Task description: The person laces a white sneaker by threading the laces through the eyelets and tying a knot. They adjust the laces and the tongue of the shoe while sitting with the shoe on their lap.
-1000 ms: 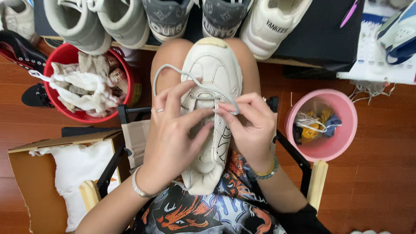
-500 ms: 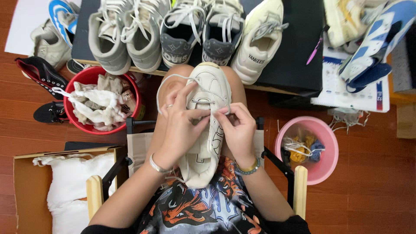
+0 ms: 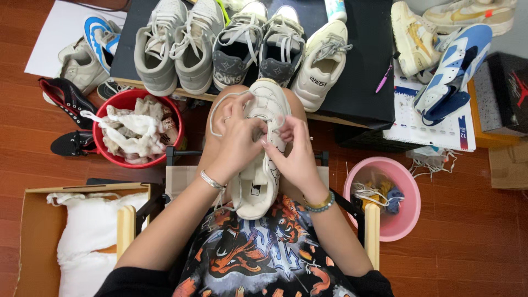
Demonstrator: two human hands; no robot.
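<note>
Left hand: your left hand [image 3: 237, 137] is curled, fingertips pinching the white lace [image 3: 220, 102] at the shoe's upper.
Right hand: your right hand [image 3: 294, 151] is curled, fingers gripping the lace.
Shoe: the cream sneaker [image 3: 263, 159] lies on your lap, toe towards the counter [image 3: 363, 66].

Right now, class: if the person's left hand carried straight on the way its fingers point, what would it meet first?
The left hand points up and slightly right over the cream sneaker on the lap. Beyond the toe, it would probably first meet the grey sneaker on the black table; depth is unclear.
</note>
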